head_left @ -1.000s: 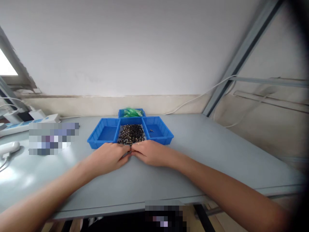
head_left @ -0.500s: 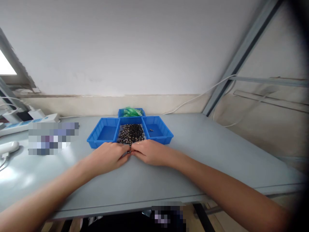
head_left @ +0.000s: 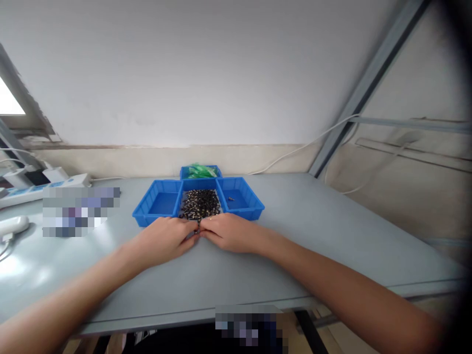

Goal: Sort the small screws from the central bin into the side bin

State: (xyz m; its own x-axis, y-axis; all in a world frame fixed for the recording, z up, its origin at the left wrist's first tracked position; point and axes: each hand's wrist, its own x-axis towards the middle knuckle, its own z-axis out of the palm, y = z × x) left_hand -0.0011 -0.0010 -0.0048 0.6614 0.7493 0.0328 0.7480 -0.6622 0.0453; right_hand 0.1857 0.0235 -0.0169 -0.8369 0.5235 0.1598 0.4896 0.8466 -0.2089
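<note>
My left hand (head_left: 171,240) and my right hand (head_left: 226,232) meet fingertip to fingertip at the front of the middle blue bin. Both are closed in a pinch around a small dark metal piece (head_left: 199,226), mostly hidden by the fingers. Just beyond them, many small black and brass-coloured metal parts (head_left: 201,202) fill the middle bin. A single small part (head_left: 231,199) lies in the right blue bin (head_left: 252,213). The left blue bin (head_left: 147,220) shows a bare floor.
Behind the middle bin, another blue bin (head_left: 182,172) holds green plastic bags (head_left: 202,171). On the left of the grey table (head_left: 295,236) are a white power strip (head_left: 73,184), a white device (head_left: 14,225) and a blurred-out item. A metal frame post (head_left: 342,132) stands at the right.
Almost nothing differs. Both hands stay pinched together at the same spot, and the bins have not moved.
</note>
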